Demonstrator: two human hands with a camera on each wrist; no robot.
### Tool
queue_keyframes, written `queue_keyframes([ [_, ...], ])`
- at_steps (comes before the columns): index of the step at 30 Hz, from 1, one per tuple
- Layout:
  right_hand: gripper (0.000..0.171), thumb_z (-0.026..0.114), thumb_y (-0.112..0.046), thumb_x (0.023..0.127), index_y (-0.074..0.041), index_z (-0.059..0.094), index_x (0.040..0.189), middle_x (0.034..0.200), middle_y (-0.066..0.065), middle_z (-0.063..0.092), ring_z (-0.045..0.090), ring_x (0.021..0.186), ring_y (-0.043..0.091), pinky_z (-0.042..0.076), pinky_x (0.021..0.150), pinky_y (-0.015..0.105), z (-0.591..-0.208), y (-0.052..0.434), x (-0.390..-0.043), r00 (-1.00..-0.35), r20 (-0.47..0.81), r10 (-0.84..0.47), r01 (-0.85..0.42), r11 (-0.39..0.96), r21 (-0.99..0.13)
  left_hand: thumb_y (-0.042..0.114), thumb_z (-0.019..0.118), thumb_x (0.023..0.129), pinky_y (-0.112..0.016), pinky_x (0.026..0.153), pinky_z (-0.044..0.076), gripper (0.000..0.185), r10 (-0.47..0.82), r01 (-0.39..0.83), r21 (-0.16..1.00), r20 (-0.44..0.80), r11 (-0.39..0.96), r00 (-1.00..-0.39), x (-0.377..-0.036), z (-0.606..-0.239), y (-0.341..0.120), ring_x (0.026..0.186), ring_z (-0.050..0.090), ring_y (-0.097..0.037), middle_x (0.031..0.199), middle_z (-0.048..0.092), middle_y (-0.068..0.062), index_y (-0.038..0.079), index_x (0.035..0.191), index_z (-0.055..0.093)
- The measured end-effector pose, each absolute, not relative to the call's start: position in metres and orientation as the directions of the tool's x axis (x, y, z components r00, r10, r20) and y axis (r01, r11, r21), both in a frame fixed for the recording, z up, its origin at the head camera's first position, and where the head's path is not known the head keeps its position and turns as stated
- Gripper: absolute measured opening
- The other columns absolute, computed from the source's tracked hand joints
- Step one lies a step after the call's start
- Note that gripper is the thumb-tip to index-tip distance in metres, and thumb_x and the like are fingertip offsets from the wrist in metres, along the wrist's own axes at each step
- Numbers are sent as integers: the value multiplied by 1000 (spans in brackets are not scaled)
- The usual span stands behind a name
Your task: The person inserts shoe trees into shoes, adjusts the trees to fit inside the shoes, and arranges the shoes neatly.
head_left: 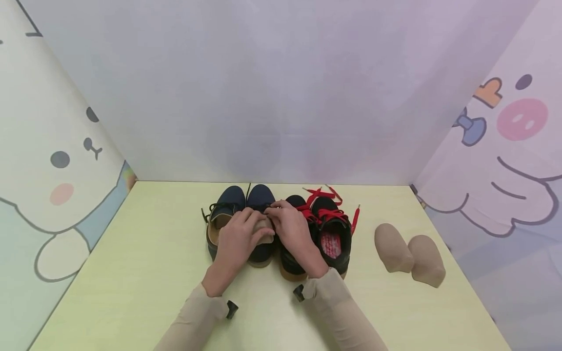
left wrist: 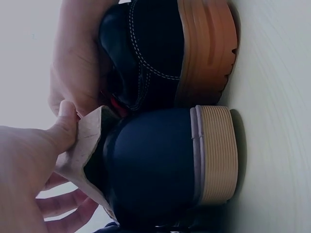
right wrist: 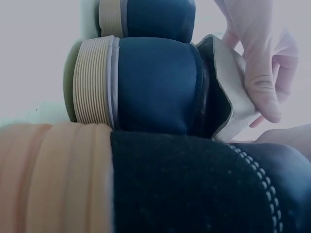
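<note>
A beige shoe insert point(head_left: 265, 234) sticks out of the right-hand navy shoe point(head_left: 261, 200) of a pair; the other navy shoe point(head_left: 224, 214) stands to its left. My left hand point(head_left: 254, 228) grips the insert's back end, thumb on top, and the left wrist view shows the insert point(left wrist: 85, 148) raised above the navy heel point(left wrist: 155, 165). My right hand point(head_left: 275, 214) curls over the insert's front end. It reaches across a black shoe with red laces point(head_left: 332, 229). The right wrist view shows the navy heel point(right wrist: 155, 82), the insert point(right wrist: 228, 94) and the left hand's fingers point(right wrist: 262, 68).
A second black shoe point(head_left: 290, 258) lies under my right wrist. Two more beige inserts point(head_left: 408, 253) lie on the pale yellow table point(head_left: 145, 253) to the right of the shoes. Printed walls close the table off at the back and on both sides.
</note>
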State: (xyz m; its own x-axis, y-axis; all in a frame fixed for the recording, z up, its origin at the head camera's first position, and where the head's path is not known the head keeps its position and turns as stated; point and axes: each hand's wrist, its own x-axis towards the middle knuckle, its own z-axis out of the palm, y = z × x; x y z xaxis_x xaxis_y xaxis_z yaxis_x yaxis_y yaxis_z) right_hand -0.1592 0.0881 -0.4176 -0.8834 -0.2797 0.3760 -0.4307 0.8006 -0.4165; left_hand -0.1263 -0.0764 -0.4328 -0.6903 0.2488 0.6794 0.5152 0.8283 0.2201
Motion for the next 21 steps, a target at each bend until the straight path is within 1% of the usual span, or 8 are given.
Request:
queue_keyframes([
  [4, 19, 67, -14, 102, -20, 83, 110, 117, 4, 74, 74, 91, 22, 60, 68, 34, -418, 89, -159, -885, 373, -279, -428, 802, -415, 46, 82, 79, -37, 55, 59, 39, 241, 497, 217, 671, 840, -701, -128, -433, -75, 84, 68, -22, 93, 66, -1, 15, 99, 70],
  [11, 18, 67, -15, 102, -19, 83, 110, 117, 5, 74, 73, 86, 20, 58, 65, 31, -418, 89, -159, -884, 377, -275, -427, 802, -417, 46, 82, 80, -39, 56, 59, 38, 229, 479, 230, 655, 847, -720, -131, -435, -74, 88, 69, -23, 94, 65, -1, 15, 99, 70],
  [17, 19, 68, -12, 101, -18, 82, 111, 118, 6, 74, 74, 87, 22, 61, 67, 34, -419, 89, -159, -889, 370, -271, -419, 807, -416, 46, 80, 82, -39, 57, 59, 37, 226, 463, 253, 618, 850, -753, -135, -438, -74, 89, 69, -24, 96, 65, -1, 16, 101, 70],
  [21, 19, 68, -11, 101, -17, 82, 112, 119, 6, 74, 75, 89, 23, 62, 70, 37, -419, 89, -159, -893, 363, -266, -411, 812, -414, 46, 80, 83, -40, 56, 59, 37, 230, 459, 257, 603, 851, -764, -138, -440, -73, 92, 68, -24, 98, 64, -2, 16, 102, 70],
])
